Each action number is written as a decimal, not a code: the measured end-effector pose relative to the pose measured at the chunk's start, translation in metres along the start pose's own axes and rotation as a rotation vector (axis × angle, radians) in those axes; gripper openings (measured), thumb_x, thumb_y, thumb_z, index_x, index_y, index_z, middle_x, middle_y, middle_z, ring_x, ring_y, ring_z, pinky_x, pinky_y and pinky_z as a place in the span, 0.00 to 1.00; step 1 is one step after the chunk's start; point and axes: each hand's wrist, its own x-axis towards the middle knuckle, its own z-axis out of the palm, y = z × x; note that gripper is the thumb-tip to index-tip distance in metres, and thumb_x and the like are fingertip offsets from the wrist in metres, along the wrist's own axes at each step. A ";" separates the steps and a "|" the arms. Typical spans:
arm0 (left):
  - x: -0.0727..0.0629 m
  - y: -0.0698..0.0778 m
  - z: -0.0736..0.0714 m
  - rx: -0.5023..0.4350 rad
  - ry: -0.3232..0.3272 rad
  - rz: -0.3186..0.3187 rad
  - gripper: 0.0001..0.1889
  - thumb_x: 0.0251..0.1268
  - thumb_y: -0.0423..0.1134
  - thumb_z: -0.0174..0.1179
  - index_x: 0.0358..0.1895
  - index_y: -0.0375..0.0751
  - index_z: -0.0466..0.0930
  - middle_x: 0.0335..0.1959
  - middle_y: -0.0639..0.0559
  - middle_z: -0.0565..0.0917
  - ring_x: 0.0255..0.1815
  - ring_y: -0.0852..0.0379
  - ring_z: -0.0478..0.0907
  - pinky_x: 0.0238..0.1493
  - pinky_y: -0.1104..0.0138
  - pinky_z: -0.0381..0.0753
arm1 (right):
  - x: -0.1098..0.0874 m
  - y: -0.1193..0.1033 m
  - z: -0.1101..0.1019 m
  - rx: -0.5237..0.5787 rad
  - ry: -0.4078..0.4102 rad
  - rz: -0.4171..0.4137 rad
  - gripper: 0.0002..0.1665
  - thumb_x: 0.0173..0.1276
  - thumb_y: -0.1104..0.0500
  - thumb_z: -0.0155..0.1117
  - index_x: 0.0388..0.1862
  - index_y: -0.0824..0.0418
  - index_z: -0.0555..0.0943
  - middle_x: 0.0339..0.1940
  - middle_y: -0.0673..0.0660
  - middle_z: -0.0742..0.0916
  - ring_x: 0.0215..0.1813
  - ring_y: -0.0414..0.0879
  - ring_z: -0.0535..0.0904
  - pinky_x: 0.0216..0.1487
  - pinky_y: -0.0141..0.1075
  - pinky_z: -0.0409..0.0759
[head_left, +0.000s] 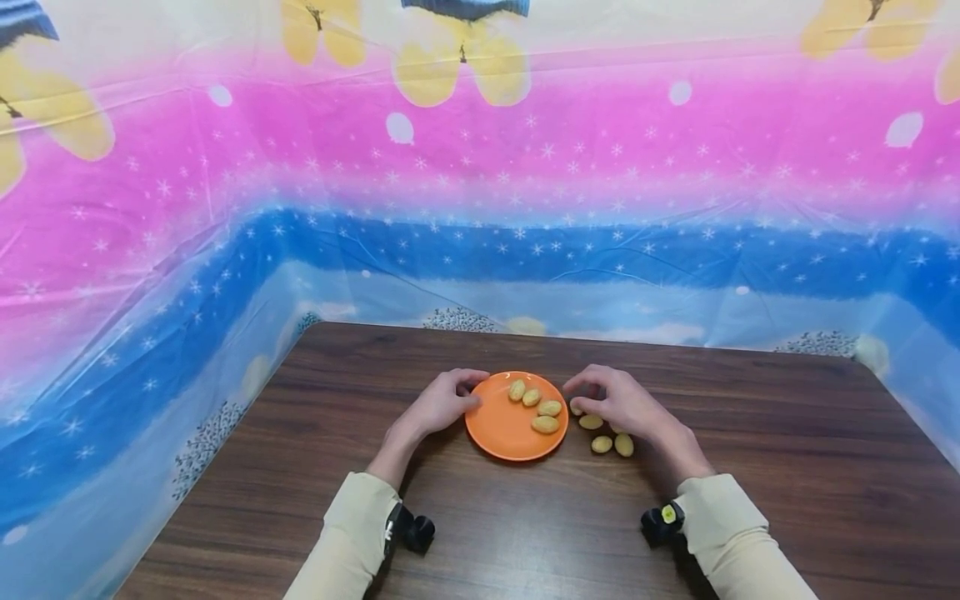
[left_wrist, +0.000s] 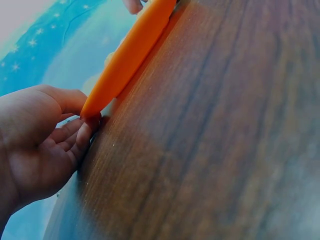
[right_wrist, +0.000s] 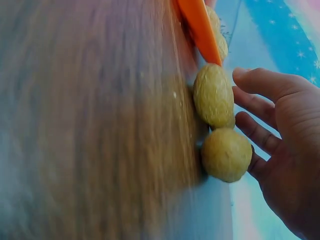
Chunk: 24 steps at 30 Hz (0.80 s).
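Observation:
Small yellow potatoes (head_left: 545, 425) lie on the right half of an orange plate (head_left: 498, 425) on the table. My left hand (head_left: 448, 398) pinches the plate's left rim; in the left wrist view its thumb is over the edge and its fingers are underneath. To the right of the plate, several more potatoes (head_left: 602, 445) lie in a loose group. Above this group is my right hand (head_left: 618, 402), its thumb and fingers apart and bent downward. The right wrist view shows the fingertips close behind an oval potato (right_wrist: 214, 95), with a rounder potato (right_wrist: 226, 155) nearer the wrist.
The dark wood-grain table (head_left: 480, 533) extends around the plate on all sides. A printed pink and blue cloth (head_left: 480, 183) hangs behind the table and along its left. A black camera is strapped at each wrist, over beige sleeves (head_left: 352, 525).

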 end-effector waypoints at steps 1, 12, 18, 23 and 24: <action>0.000 0.000 0.000 0.001 0.000 0.000 0.22 0.69 0.37 0.60 0.65 0.50 0.77 0.54 0.50 0.80 0.46 0.53 0.74 0.46 0.63 0.76 | -0.001 0.002 -0.001 -0.001 0.000 0.001 0.15 0.71 0.54 0.64 0.55 0.51 0.84 0.48 0.51 0.84 0.39 0.43 0.76 0.38 0.36 0.76; 0.001 -0.002 0.000 -0.001 0.000 -0.002 0.22 0.69 0.37 0.60 0.65 0.50 0.77 0.53 0.50 0.80 0.45 0.53 0.74 0.45 0.63 0.76 | -0.002 0.012 -0.004 -0.006 -0.027 0.013 0.15 0.72 0.54 0.64 0.55 0.52 0.84 0.47 0.51 0.84 0.39 0.43 0.75 0.39 0.37 0.75; 0.001 -0.001 0.000 -0.007 0.004 -0.006 0.22 0.68 0.37 0.60 0.65 0.50 0.77 0.53 0.49 0.80 0.45 0.53 0.75 0.46 0.63 0.76 | -0.002 0.010 -0.005 -0.007 -0.051 0.033 0.15 0.71 0.54 0.64 0.55 0.52 0.84 0.46 0.51 0.84 0.37 0.43 0.75 0.38 0.36 0.75; 0.001 -0.001 0.000 0.003 0.004 0.002 0.22 0.69 0.37 0.60 0.65 0.50 0.77 0.53 0.49 0.80 0.45 0.53 0.75 0.45 0.64 0.76 | -0.001 0.008 -0.006 -0.014 -0.072 0.054 0.16 0.71 0.54 0.64 0.56 0.55 0.84 0.50 0.54 0.85 0.41 0.42 0.77 0.43 0.38 0.76; 0.001 -0.001 0.000 0.004 0.003 0.004 0.22 0.69 0.37 0.60 0.66 0.50 0.77 0.53 0.50 0.80 0.45 0.54 0.75 0.45 0.64 0.76 | -0.001 0.008 -0.006 -0.015 -0.075 0.059 0.16 0.71 0.54 0.64 0.56 0.55 0.85 0.51 0.54 0.85 0.42 0.42 0.77 0.44 0.38 0.76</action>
